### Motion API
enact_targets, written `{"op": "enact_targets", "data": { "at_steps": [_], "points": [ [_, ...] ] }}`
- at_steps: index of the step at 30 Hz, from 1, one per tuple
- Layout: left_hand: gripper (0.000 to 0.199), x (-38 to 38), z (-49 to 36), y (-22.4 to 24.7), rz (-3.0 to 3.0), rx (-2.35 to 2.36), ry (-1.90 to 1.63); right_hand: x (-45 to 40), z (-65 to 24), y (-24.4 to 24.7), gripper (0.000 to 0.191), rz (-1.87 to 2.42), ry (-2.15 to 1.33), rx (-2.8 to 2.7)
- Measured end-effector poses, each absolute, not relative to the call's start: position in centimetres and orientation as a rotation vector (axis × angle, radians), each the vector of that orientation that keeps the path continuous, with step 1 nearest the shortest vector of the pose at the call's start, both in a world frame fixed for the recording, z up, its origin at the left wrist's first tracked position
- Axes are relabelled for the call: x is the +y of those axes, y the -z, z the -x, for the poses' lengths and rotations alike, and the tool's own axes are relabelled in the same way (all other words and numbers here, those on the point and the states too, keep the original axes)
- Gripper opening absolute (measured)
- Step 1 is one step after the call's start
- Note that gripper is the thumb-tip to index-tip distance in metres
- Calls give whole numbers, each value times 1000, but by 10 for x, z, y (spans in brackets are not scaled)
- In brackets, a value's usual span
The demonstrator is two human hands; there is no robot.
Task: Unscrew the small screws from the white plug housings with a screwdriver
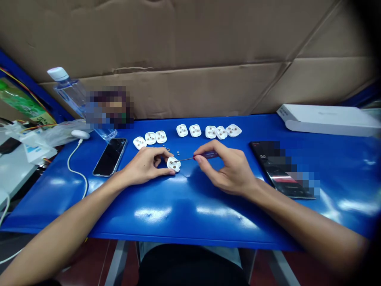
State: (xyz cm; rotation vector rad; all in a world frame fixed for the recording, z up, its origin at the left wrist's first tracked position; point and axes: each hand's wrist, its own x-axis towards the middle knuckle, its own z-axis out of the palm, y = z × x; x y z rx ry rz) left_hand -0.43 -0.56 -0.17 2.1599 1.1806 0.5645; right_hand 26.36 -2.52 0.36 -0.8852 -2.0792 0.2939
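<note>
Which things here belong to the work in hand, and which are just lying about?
Work: left hand gripping a white plug housing; right hand holding a red-handled screwdriver; tiny screws; row of matching housings.

Lying about: black smartphone; second phone; water bottle; white corded mouse; white box.

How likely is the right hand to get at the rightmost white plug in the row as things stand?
Likely yes: the right hand sits just in front of that plug, and no object lies between them on the blue table. It is gripping a screwdriver, though, which may hamper picking it up.
</note>
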Motion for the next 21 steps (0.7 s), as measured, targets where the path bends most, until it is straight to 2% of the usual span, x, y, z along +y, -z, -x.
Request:
{"op": "enact_targets", "data": {
  "at_steps": [7, 17, 21],
  "points": [
    [41, -8, 0, -3, -2140, 1182, -569, -24, -265, -7, 6, 840, -289, -2171],
    [43, -9, 0, -5, -2147, 1146, -548, -21, -269, -9, 11, 798, -151, -2272],
    [43, -8, 1, -6, -2160, 1139, -545, -21, -269, -10, 26, 764, -220, -2257]
  ]
}}
